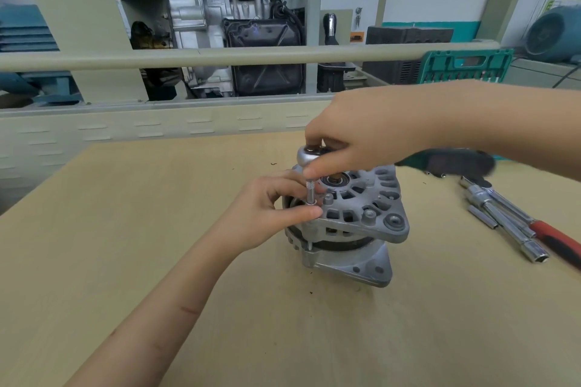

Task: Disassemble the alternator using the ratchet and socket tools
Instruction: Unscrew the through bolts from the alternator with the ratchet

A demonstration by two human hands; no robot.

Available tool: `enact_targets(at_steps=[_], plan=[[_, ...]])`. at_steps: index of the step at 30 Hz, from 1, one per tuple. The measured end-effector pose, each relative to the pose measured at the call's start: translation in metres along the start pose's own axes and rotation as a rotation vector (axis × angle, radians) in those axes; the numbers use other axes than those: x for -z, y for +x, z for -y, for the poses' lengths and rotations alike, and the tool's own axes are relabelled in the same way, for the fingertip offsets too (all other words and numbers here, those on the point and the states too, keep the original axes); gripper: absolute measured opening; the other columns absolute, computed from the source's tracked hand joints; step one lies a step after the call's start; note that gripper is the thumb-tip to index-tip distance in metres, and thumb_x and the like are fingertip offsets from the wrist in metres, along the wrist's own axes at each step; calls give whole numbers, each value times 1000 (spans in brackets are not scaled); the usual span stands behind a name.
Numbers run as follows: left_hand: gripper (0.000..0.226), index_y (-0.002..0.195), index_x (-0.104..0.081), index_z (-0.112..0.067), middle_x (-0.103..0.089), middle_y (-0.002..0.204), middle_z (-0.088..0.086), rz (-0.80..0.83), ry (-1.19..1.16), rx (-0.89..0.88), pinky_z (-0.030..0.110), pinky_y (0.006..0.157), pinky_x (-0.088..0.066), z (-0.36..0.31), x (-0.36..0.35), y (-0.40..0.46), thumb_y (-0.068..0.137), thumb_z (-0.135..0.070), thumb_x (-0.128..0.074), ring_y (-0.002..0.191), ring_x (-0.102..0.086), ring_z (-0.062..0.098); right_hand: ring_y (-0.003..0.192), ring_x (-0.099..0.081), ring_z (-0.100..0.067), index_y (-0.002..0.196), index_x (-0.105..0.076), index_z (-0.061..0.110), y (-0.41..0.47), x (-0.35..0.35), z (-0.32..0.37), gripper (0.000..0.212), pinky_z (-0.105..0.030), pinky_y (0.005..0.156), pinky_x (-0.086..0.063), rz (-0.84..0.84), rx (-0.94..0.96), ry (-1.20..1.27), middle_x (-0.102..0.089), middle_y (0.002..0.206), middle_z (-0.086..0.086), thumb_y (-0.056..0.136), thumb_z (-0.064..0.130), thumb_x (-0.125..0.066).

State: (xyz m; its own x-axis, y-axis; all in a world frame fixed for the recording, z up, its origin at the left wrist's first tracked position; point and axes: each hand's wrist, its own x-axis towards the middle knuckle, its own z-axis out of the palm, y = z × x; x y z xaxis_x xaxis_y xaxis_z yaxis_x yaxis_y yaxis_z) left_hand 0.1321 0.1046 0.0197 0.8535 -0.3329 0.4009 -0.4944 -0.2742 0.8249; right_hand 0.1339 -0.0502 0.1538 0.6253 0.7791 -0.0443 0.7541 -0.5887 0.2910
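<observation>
The alternator [345, 223] stands on end near the middle of the bench [157, 261], its two housing halves together, and from where I stand the job looks to be in its early part: the halves are not separated, though a dark gap shows between them on the near side and a thin bolt shank is visible under the left lug. The ratchet [309, 155] sits over that lug with a slim socket [311, 193] hanging straight down from its head onto the bolt there. At least two more bolt heads show on the top face, so I judge there is more undoing to come before the housing can be pulled apart. The right hand [371, 132] reaches in from the right, arm level, its fingers curled over the ratchet head and gripping it from above. The left hand [267, 207] comes up from the lower left, thumb and forefinger pinching the socket near its foot, steadying it. Spare sockets and a red-handled tool [556, 239] lie well off to the right.
</observation>
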Motion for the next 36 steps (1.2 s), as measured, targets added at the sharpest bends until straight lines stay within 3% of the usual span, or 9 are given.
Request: enact_targets(at_steps=[4,10,13,18,23,26,29,34,36], plan=[[24,70,-69,-15,-68,85,-17,-37,-28,-22,15,77,-44,1,-4,-2,63,-39,-69,85,-60,1,47,-37,-11,61,-44,14,-2,-11,12,49,-25,43,-23,-130,-89,-60,-41,53,2,90,52,-34],[20,72,-70,-24,-67,86,-8,-60,-38,-12,19,77,-44,0,-6,-2,61,-41,-69,85,-61,7,58,-40,-3,89,-46,20,-12,-24,6,31,-20,49,-27,-157,-85,181,-43,64,10,90,48,-34],[19,72,-68,-25,-67,83,-9,-62,-46,-19,17,77,-43,1,-6,-3,60,-41,-70,85,-60,6,54,-42,-1,85,-47,24,-14,-34,6,36,-20,47,-27,-279,-77,248,-45,60,11,81,56,-31],[53,91,-64,3,-62,100,22,-26,4,-45,41,89,-43,3,-6,-4,59,-38,-72,100,-54,33,44,-36,-6,74,-35,25,-2,-49,6,40,-25,42,-23,-439,-42,229,-36,46,8,84,63,-34],[14,81,-71,-30,-71,93,-5,114,-113,28,18,88,-43,-3,7,-4,67,-29,-70,102,-61,10,41,-39,-22,68,-43,15,14,-42,5,37,-24,41,-22,-502,120,162,-47,46,-2,85,48,-41],[11,83,-71,-20,-70,93,-10,131,-125,40,16,86,-43,-4,10,-3,73,-15,-69,101,-60,5,42,-38,-19,68,-48,12,10,-43,2,36,-22,42,-22,-495,161,219,-44,48,4,84,43,-44],[8,78,-69,-7,-69,89,-4,82,-118,36,22,86,-45,-4,7,-3,73,-10,-64,95,-60,10,45,-30,-6,77,-38,18,7,-42,1,36,-22,43,-20,-405,129,182,-33,53,12,89,52,-34],[17,84,-69,-17,-72,85,-11,43,-128,9,16,82,-45,-5,3,-4,71,-8,-64,89,-62,2,55,-35,-4,73,-31,25,-1,-29,8,31,-18,49,-32,-138,1,280,-37,63,8,92,47,-20],[13,81,-69,-16,-72,84,-7,23,-103,14,20,83,-47,-2,2,-5,70,-10,-66,89,-62,6,56,-33,-5,76,-35,18,1,-29,11,32,-2,60,-33,-109,-48,349,-34,65,6,99,38,-24]])
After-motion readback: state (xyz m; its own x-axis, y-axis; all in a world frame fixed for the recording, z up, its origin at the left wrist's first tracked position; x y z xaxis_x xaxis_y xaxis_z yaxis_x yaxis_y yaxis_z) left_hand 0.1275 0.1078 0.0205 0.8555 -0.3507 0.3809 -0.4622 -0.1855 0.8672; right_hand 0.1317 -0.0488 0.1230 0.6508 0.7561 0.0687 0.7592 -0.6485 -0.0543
